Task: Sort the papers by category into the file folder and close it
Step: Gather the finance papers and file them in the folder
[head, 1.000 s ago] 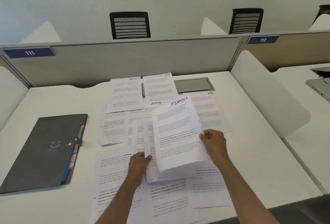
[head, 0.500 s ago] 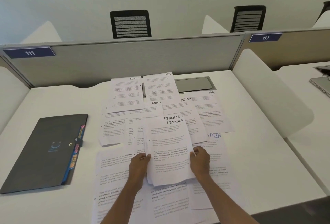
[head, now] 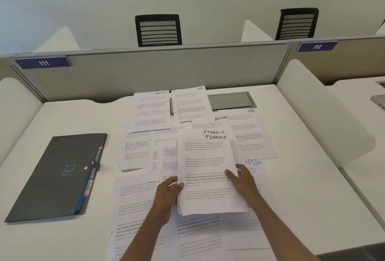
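Observation:
A small stack of sheets headed FINANCE [head: 206, 169] is held just above the spread of papers at the desk's middle. My left hand [head: 167, 193] grips its left edge, thumb on top. My right hand [head: 242, 182] holds its right edge, fingers over the page. Loose printed sheets marked ADMIN [head: 151, 110] and HR [head: 190, 102] lie spread around and under the stack. The dark grey file folder [head: 56, 177] lies closed at the left, with coloured tabs along its right edge.
The white desk [head: 302, 187] is walled by a grey partition [head: 166, 69] at the back and a white side panel [head: 318, 110] at the right. A grey cable hatch [head: 231, 100] sits behind the papers. A laptop corner [head: 379, 100] shows on the neighbouring desk.
My right hand brought a FINANCE sheet down from the right onto the one in my left hand. Both hands now hold the two together as a stack, shifted slightly right.

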A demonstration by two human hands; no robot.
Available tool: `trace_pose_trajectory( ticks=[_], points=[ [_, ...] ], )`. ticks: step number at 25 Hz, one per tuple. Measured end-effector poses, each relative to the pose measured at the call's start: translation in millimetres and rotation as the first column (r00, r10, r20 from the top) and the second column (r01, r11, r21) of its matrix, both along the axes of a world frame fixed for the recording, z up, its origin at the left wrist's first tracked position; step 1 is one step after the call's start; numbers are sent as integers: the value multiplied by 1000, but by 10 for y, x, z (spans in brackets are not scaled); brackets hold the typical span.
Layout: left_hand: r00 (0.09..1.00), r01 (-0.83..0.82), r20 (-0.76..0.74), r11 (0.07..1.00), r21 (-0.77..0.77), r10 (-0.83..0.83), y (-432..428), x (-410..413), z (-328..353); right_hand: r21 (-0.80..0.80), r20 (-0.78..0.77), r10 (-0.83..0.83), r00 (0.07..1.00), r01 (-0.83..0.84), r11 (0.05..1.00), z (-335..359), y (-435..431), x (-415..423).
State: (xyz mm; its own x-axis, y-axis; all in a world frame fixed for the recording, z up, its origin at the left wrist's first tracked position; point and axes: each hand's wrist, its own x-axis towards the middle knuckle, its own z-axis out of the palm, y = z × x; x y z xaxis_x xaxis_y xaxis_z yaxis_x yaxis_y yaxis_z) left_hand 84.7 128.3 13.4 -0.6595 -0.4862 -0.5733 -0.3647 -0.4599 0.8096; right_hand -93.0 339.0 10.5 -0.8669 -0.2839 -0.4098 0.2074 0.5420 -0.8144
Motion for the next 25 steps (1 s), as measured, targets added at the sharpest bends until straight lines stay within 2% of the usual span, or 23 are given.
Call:
trace_pose_trajectory(
  ticks=[2, 4, 10, 12, 13, 14, 16, 17, 18, 22, 25],
  points=[
    [999, 46, -1, 999, -12, -46, 110, -35, 52, -166, 194, 7, 981, 26, 986, -23, 149, -105],
    [996, 83, 19, 996, -36, -82, 247, -75, 78, -283, 294, 28, 955, 60, 957, -5, 302, -132],
    [977, 204, 73, 975, -87, -198, 653, -111, 65, -319, 261, -17, 965, 103, 942, -85, 767, -123],
    [970, 239, 81, 956, -168, -229, 720, -94, 28, -311, 266, -48, 963, 133, 941, -148, 891, -109],
    [968, 246, 121, 921, -300, -219, 724, -90, -28, -308, 264, -62, 962, 145, 940, -172, 943, -104],
    [962, 268, 182, 837, -477, -204, 708, -81, -98, -306, 262, -75, 962, 157, 939, -182, 985, -94],
    [914, 405, 350, 522, -750, -205, 675, -60, -207, -313, 263, -103, 959, 186, 931, -204, 1059, -93],
    [884, 468, 415, 404, -786, -216, 673, -72, -247, -317, 262, -118, 958, 201, 927, -203, 1097, -102],
    [847, 532, 477, 337, -777, -236, 688, -96, -284, -320, 261, -133, 956, 216, 923, -200, 1133, -118],
    [728, 684, 622, 238, -690, -289, 833, -184, -290, -326, 279, -172, 945, 261, 909, -194, 1274, -186],
    [700, 714, 663, 222, -664, -265, 866, -202, -319, -324, 298, -171, 939, 269, 907, -197, 1332, -204]
  ],
)
